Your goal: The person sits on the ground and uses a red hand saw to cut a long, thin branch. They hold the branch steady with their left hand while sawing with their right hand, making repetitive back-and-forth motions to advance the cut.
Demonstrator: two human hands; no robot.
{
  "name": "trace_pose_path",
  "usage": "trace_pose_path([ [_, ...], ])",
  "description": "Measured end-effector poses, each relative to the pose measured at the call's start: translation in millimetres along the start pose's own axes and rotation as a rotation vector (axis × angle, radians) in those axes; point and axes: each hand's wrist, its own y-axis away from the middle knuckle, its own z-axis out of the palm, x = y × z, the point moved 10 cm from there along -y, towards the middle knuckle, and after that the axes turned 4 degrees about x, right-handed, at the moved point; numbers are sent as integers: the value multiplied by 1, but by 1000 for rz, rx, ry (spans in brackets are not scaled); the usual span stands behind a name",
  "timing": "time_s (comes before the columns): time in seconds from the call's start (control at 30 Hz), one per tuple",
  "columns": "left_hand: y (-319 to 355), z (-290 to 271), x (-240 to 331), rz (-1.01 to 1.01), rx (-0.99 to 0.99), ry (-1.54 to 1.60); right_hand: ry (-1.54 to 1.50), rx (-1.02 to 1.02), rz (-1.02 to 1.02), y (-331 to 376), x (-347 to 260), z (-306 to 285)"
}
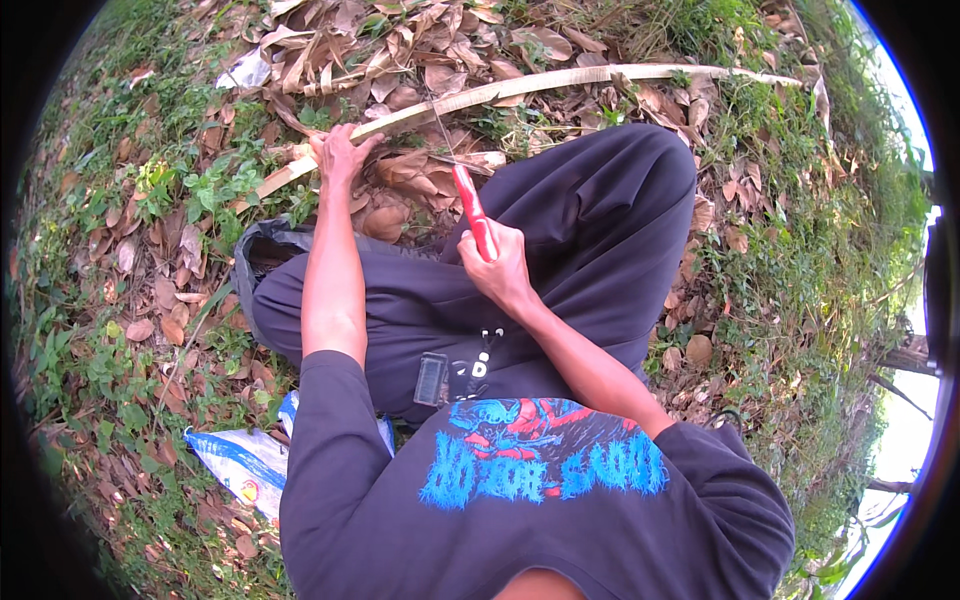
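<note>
A long, pale wooden strip (560, 78) runs across the ground beyond my legs, from lower left to far right; it may be split bamboo. My left hand (342, 158) is closed around it near its left end, with fingers curled over the edge. In my right hand (498, 268) is the red handle (470, 205) of a thin-bladed tool. Its narrow blade (441, 128) points away from me and reaches the strip to the right of my left hand. Whether it is a saw or a knife, I cannot tell.
My bent legs in dark trousers (600, 220) lie between me and the strip. Dry brown leaves (440, 45) and green weeds (210, 185) cover the ground. A white and blue sack (240, 455) lies at my left side. A small dark device (431, 378) rests on my lap.
</note>
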Motion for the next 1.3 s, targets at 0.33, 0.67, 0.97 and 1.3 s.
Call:
trace_pose_path([
  [0.33,-4,6,-4,-12,-15,54,26,67,-77,-72,6,31],
  [0.67,9,-16,7,-27,7,35,58,52,-7,-63,13,29],
  [0.97,12,-14,9,29,72,45,-225,26,189,-69,38,31],
  [1.3,4,-10,-4,17,130,27,-44,-65,0,25,-21,36],
])
